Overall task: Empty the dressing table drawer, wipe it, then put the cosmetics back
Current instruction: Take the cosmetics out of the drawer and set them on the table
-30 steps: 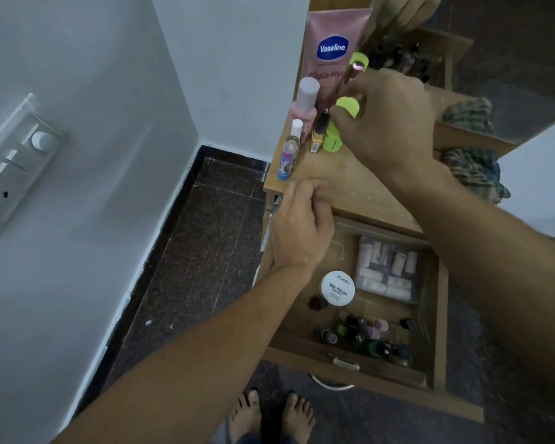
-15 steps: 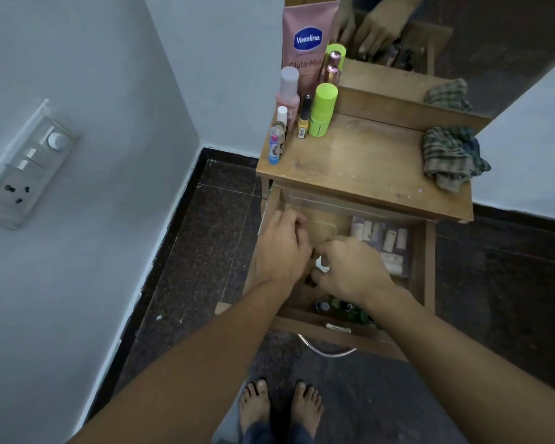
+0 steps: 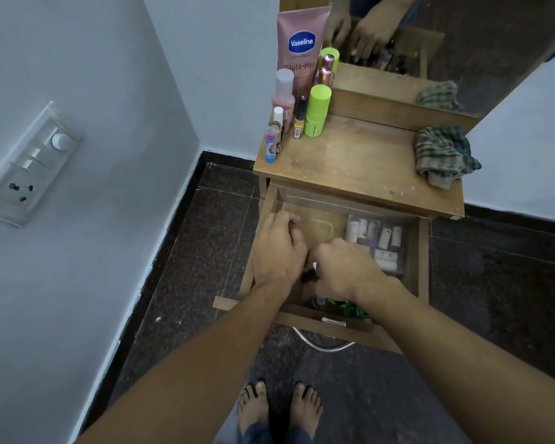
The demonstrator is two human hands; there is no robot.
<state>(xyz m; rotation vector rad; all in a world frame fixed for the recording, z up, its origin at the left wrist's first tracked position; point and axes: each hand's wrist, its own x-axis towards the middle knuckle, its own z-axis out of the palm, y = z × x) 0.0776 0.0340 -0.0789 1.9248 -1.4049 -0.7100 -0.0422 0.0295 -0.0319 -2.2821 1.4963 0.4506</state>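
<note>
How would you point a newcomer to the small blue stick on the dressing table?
Start at the wooden tabletop above the open drawer. On its left side stands a row of cosmetics, backed by the tall pink Vaseline tube. The blue stick is the frontmost one, upright at the left edge: slim, the only blue item, with a pinkish cap.

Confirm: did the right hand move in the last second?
Yes. The right hand came off the tabletop by the green stick, down into the drawer.

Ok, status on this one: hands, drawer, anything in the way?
Left hand and right hand in open drawer, fingers curled, grip unclear. Pouch and small bottles inside. Cloth on tabletop, nothing blocking.
</note>
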